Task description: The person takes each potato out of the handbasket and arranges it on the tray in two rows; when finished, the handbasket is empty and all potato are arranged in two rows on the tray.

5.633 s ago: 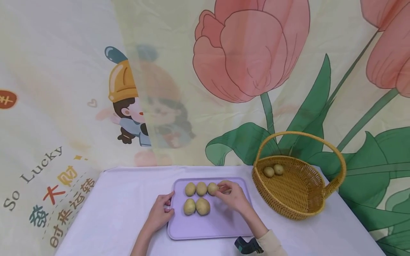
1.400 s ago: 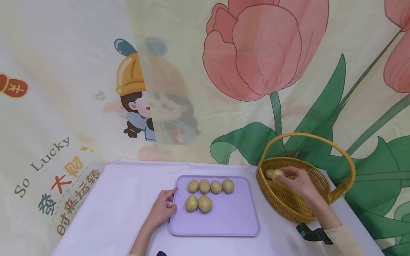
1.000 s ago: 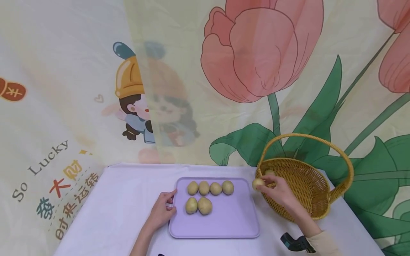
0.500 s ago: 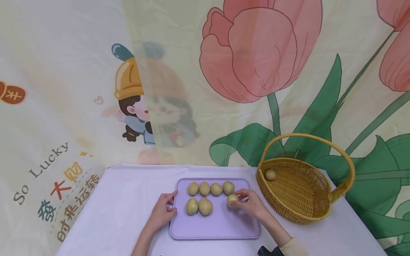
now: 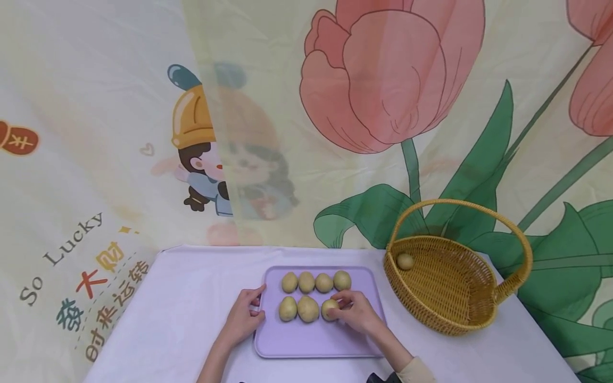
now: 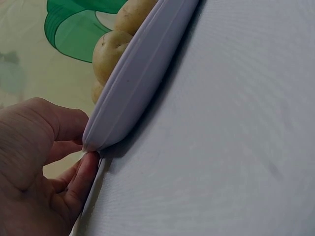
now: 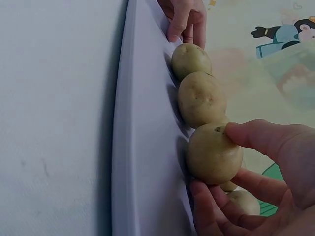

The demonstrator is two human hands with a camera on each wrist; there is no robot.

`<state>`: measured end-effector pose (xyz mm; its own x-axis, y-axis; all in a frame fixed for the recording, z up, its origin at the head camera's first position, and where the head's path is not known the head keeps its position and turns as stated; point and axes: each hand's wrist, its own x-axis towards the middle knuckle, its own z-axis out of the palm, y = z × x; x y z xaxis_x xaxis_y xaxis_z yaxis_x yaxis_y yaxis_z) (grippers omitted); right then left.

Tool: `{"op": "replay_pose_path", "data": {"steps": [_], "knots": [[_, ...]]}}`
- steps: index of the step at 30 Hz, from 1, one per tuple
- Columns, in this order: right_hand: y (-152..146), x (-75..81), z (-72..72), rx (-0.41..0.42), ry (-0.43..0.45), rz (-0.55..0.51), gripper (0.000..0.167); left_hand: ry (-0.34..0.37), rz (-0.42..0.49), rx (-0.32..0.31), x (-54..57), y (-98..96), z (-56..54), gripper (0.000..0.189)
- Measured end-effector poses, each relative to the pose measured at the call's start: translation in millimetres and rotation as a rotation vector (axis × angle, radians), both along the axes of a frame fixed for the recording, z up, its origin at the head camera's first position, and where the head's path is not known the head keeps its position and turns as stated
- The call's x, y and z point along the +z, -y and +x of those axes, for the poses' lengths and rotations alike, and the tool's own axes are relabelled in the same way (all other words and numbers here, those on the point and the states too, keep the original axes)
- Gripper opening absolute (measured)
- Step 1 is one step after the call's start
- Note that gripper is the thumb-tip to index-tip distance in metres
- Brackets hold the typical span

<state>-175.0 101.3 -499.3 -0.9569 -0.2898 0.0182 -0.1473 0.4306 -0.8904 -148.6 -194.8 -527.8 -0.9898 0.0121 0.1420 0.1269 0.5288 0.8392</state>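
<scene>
My right hand (image 5: 356, 313) pinches a potato (image 7: 214, 153) between thumb and fingers. That potato is at the right end of the front row on a lilac tray (image 5: 306, 343), beside two other potatoes, a large one (image 5: 308, 309) and a smaller one (image 5: 288, 309). Behind them runs a back row of several potatoes (image 5: 324, 283). At the tray's left edge, my left hand (image 5: 241, 316) holds the rim with thumb and fingers, as the left wrist view shows close up with the tray's side wall (image 6: 133, 93).
A wicker basket (image 5: 440, 319) with a tall arched handle stands right of the tray, with one potato (image 5: 405, 261) inside. A white cloth (image 5: 191, 287) covers the table. Behind it hangs a printed curtain (image 5: 268, 106) with tulips.
My right hand took a potato from the basket, carried it left over the tray and brought it beside the two front-row potatoes. My left hand stays at the tray edge.
</scene>
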Motion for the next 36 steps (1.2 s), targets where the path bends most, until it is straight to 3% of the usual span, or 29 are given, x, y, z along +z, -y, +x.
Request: {"op": "replay_pose_path", "data": {"steps": [14, 19, 27, 36], "knots": [[8.8, 3.1, 1.5, -0.061, 0.032, 0.095, 0.035, 0.004, -0.008, -0.001, 1.6, 0.7, 0.9, 0.062], [4.8, 3.5, 0.3, -0.038, 0.037, 0.122, 0.036, 0.001, -0.007, 0.0, 0.7, 0.1, 1.2, 0.063], [-4.4, 6.0, -2.2, 0.0, 0.035, 0.081, 0.036, -0.002, 0.006, -0.002, 0.9, 0.5, 1.1, 0.063], [-23.0, 26.7, -9.8, -0.069, 0.019, 0.098, 0.033, -0.005, -0.004, -0.001, -1.1, 0.8, 0.8, 0.062]]}}
